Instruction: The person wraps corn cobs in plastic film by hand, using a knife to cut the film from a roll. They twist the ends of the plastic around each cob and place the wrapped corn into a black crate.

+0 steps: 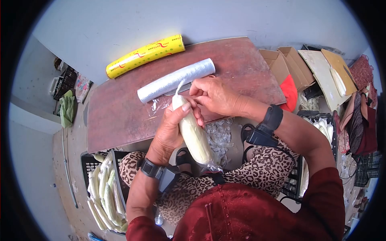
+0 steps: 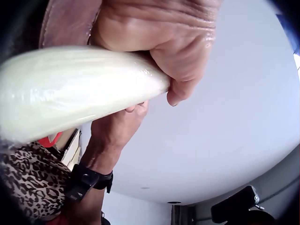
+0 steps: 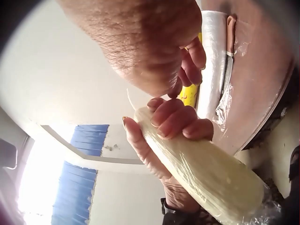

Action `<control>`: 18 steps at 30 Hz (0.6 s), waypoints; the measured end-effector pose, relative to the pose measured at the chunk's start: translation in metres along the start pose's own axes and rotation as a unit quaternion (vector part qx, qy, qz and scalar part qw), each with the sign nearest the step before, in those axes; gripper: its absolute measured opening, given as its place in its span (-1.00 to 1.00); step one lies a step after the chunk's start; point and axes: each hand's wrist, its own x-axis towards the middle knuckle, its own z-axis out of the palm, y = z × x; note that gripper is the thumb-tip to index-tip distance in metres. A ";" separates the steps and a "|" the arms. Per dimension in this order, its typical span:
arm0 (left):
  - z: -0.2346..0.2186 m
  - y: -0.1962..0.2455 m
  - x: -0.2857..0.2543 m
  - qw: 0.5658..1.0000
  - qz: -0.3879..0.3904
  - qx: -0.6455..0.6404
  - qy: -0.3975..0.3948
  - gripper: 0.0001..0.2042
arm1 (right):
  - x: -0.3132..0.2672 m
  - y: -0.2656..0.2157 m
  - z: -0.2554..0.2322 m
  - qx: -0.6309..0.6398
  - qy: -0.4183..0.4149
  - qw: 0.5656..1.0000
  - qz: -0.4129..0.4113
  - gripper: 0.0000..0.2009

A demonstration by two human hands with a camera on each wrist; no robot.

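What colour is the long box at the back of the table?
The long box is bright yellow with red markings and dark lettering. It shows best in the head view.

The board [image 1: 120, 116] lies across the person's lap. On it, the film roll [image 1: 175, 80] lies near the centre; the boxed roll [image 1: 145, 55] lies beyond it at the far edge. A crate [image 1: 86, 164] stands near left; cartons [image 1: 287, 64] stand right.
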 end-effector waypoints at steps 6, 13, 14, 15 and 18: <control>-0.007 0.029 0.010 0.983 0.121 -0.107 0.087 -0.74 | -0.012 -0.016 0.009 0.484 -0.189 0.830 0.203 -0.35; -0.015 0.039 0.016 0.964 0.159 -0.124 0.176 -0.75 | -0.013 -0.026 0.018 0.482 -0.244 0.821 0.187 -0.35; -0.016 0.040 0.016 0.962 0.162 -0.124 0.180 -0.74 | -0.013 -0.028 0.017 0.476 -0.234 0.825 0.195 -0.37; -0.018 0.041 0.016 0.960 0.165 -0.123 0.191 -0.74 | -0.014 -0.031 0.015 0.470 -0.225 0.829 0.202 -0.38; -0.022 0.043 0.017 0.951 0.173 -0.127 0.224 -0.75 | -0.013 -0.029 0.012 0.440 -0.239 0.836 0.227 -0.39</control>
